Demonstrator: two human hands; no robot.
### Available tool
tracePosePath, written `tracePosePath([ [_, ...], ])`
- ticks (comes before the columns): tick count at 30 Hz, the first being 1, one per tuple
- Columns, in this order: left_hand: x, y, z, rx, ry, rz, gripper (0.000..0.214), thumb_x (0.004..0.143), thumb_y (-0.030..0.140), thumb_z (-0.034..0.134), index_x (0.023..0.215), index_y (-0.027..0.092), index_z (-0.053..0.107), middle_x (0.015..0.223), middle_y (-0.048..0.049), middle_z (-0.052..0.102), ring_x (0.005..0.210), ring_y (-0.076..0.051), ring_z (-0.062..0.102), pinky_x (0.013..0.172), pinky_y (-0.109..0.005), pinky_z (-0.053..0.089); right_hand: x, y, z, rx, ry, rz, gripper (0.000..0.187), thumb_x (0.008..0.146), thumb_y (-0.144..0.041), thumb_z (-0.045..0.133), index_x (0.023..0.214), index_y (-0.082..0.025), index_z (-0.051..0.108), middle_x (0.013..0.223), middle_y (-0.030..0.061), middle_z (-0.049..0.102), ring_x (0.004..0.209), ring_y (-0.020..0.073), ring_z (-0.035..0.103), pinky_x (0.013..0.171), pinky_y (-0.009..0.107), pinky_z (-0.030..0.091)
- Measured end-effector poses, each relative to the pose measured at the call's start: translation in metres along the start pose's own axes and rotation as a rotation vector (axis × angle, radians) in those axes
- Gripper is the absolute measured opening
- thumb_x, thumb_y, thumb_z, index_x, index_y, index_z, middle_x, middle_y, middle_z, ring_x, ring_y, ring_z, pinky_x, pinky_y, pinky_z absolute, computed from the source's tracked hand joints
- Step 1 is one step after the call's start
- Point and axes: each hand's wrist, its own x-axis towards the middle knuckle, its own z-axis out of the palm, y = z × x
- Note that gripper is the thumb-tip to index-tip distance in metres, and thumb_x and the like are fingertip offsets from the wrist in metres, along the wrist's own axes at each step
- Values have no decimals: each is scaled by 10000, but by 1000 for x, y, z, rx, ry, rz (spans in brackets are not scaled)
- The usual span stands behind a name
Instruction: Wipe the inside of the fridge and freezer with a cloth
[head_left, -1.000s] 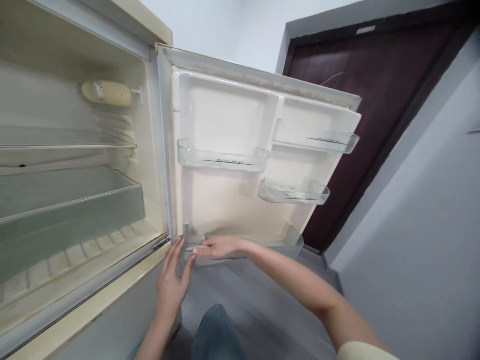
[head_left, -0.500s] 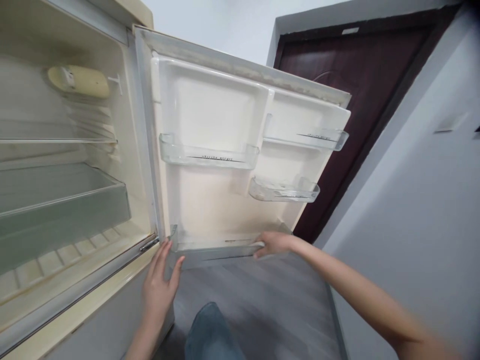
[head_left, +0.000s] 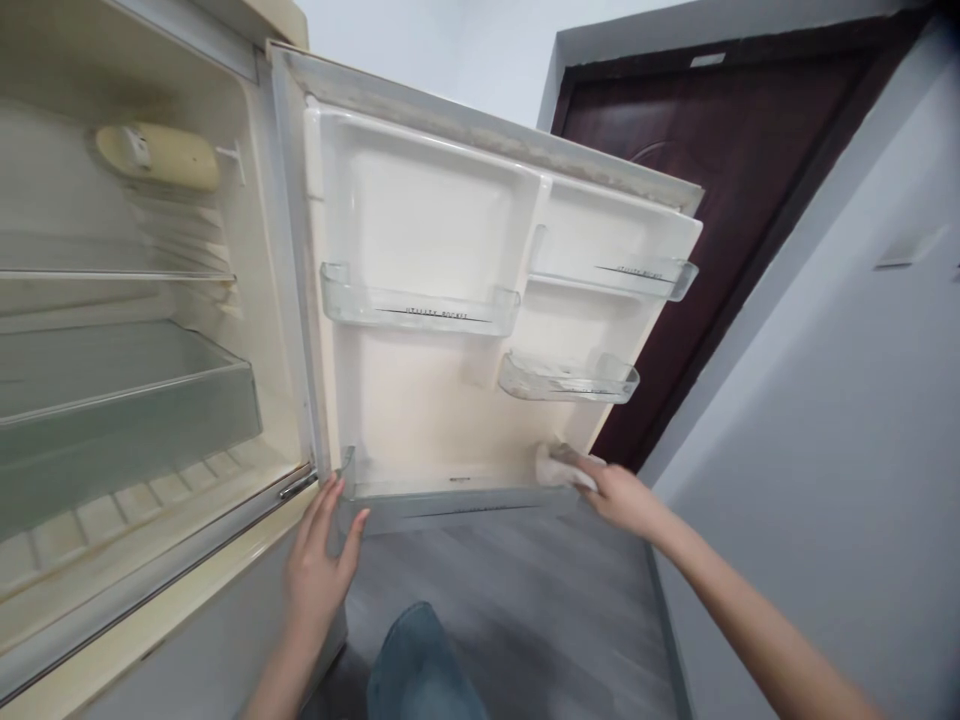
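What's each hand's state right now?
Left hand: open, thumb apart, fingertips at the left end of the bottom door bin.
Right hand: closed, holding a white cloth at the bin's right end.

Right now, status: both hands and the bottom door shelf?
Right hand holding pale cloth at far end of bottom door shelf. Left hand open at hinge end. Cloth and right hand hide far corner.

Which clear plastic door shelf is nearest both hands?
The long, clear plastic bottom shelf: the left hand and right hand are at its ends; others sit higher.
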Motion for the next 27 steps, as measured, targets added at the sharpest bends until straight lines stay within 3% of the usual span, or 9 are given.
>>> tracePosePath([
  [3,-2,3,1,-11,15,-41,508,795,314,620,1283,244,496,1308,-141,620,1180,-250,598,973,-452,533,-8,-8,39,109,76,26,297,867,-205,388,1074,-171,598,1043,103,682,996,232,618,890,355,425],
  [5,-3,3,1,-28,16,-73,502,799,315,614,1284,261,493,1318,-130,614,1188,-244,592,972,-450,535,-5,-25,52,84,113,109,282,869,-210,382,1027,-149,607,995,119,682,971,255,611,895,375,407],
  [8,-4,1,0,-59,-13,-91,516,803,320,608,1300,282,474,1344,-125,595,1221,-238,568,980,-456,531,6,-65,59,26,131,182,272,869,-223,395,996,-141,622,933,130,677,921,279,603,840,374,391],
  [12,-5,1,0,-82,-33,-116,515,806,330,601,1302,285,473,1359,-129,583,1241,-239,553,979,-465,530,21,-126,66,31,176,167,230,828,-210,452,966,-158,628,871,119,668,876,280,588,793,367,358],
  [21,-2,1,-3,-170,-75,-181,510,809,361,583,1301,267,485,1373,-128,571,1270,-248,529,1045,-491,489,49,-252,95,332,412,97,129,756,-215,555,872,-183,602,840,99,641,839,289,546,772,405,343],
  [24,-1,-8,-10,-406,-135,-354,476,796,390,578,1249,250,540,1382,-136,565,1248,-259,555,1030,-483,503,58,-284,90,570,424,69,156,818,-194,480,922,-189,597,873,81,648,862,267,558,787,393,375],
  [27,-3,-20,-20,-677,-148,-592,571,759,433,602,1287,242,499,1414,-148,539,1190,-271,603,1014,-472,515,66,-306,90,772,461,55,302,890,-182,374,1124,-191,565,1031,89,647,963,236,567,832,368,408],
])
